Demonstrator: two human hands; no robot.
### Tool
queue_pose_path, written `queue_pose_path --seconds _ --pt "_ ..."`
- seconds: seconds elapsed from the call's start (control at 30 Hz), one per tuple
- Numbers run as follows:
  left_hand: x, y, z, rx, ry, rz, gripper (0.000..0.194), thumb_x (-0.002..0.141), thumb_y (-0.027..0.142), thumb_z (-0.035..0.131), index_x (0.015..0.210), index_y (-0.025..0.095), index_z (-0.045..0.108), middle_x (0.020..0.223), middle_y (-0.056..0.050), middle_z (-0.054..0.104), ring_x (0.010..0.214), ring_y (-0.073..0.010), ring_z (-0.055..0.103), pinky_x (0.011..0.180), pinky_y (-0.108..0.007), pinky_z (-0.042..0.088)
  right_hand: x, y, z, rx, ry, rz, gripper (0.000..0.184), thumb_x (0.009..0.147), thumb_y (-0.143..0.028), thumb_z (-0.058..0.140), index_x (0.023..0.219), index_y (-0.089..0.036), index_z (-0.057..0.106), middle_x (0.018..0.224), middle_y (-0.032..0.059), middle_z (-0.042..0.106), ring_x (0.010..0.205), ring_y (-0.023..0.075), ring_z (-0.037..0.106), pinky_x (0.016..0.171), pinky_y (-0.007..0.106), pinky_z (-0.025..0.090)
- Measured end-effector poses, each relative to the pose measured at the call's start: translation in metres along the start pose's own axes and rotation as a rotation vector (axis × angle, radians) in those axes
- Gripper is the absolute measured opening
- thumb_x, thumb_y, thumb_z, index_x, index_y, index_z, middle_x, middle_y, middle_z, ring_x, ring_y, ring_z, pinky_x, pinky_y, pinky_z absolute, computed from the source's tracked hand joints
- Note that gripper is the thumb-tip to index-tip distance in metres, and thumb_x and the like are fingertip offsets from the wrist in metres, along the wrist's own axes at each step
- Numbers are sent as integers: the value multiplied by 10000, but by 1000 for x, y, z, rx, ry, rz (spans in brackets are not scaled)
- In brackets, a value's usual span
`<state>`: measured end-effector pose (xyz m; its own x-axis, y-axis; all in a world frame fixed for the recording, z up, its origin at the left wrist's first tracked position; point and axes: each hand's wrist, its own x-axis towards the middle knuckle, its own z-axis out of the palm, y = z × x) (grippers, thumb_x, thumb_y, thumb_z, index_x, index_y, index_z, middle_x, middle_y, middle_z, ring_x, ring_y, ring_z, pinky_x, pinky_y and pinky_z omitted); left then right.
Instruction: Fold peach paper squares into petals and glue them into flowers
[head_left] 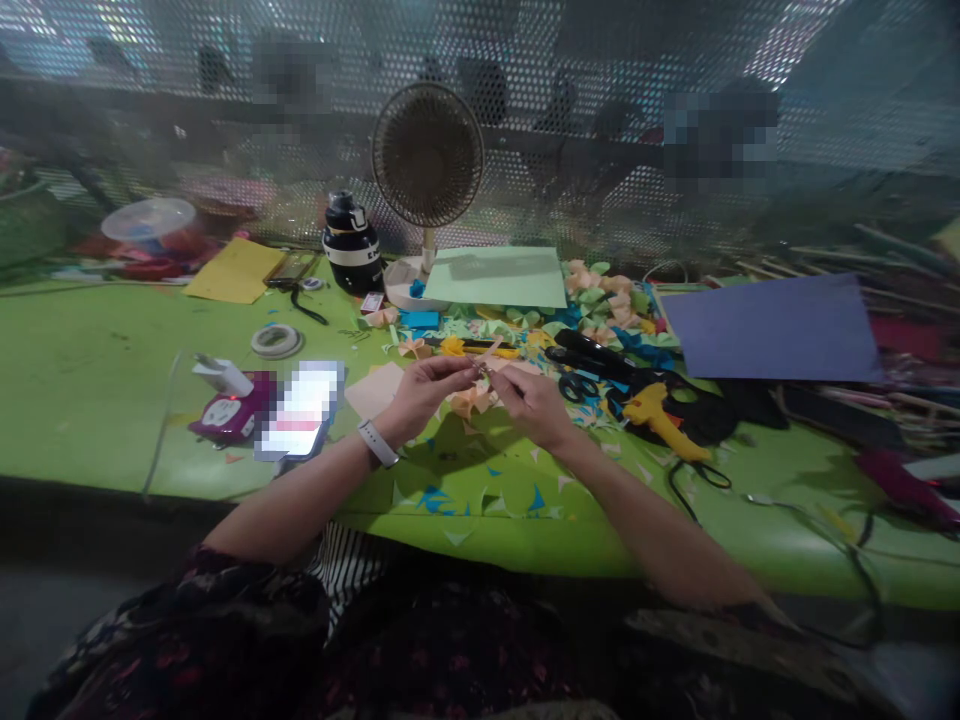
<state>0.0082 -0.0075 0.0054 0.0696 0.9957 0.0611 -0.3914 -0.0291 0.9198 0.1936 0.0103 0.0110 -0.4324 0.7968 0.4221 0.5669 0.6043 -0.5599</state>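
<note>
In the head view my left hand (pixel 424 393), with a white watch on the wrist, is closed in a pinch. My right hand (pixel 534 402) is closed too, its fingertips meeting the left ones. Between them is a small piece of peach paper (pixel 491 350), partly hidden by the fingers. Just under my hands lies a peach paper flower (pixel 470 402). A flat peach sheet (pixel 375 390) lies beside my left hand. Black scissors (pixel 579 386) rest to the right of my right hand, near a yellow glue gun (pixel 664 420).
Paper scraps (pixel 435 500) litter the green tabletop (pixel 97 400). A phone (pixel 298 410), a tape roll (pixel 276 341) and a purple power strip (pixel 236 415) are on the left. Behind stand a black bottle (pixel 352 245) and a fan (pixel 428 155). A purple sheet (pixel 772 325) lies on the right.
</note>
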Motion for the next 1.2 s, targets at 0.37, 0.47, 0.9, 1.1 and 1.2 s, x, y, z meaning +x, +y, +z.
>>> queue_pose_path --seconds 0.37,0.47,0.9,1.1,1.2 --pt "-2 -2 0 25 26 46 287 566 365 917 742 182 783 776 -32 758 713 -127 675 792 -301 551 1 -7 -4 33 -49 -42 366 959 -426 418 688 -215 544 643 28 554 641 168 515 630 288 371" --pt "-3 -1 1 29 33 43 282 559 356 922 720 175 776 762 -29 754 705 -119 671 763 -277 542 0 -7 -4 58 -62 -43 363 954 -426 427 683 -214 541 634 20 546 630 162 515 622 281 365" --pt "-5 1 4 23 14 58 275 559 342 923 727 179 778 780 -32 761 733 -133 681 808 -308 555 -1 -8 -4 149 -71 28 386 961 -438 439 690 -200 574 612 4 533 617 150 515 610 270 371" --pt "-5 2 4 9 23 35 319 523 363 936 732 179 781 785 -33 765 733 -140 689 830 -327 564 0 -6 -2 118 -9 -32 403 973 -441 422 677 -197 547 631 20 563 628 150 513 622 274 384" --pt "-3 -1 3 9 26 40 303 536 367 931 723 181 782 783 -35 764 718 -133 686 812 -318 563 0 -5 -3 84 -24 -41 387 968 -418 427 673 -197 546 624 20 563 615 149 517 618 275 382"
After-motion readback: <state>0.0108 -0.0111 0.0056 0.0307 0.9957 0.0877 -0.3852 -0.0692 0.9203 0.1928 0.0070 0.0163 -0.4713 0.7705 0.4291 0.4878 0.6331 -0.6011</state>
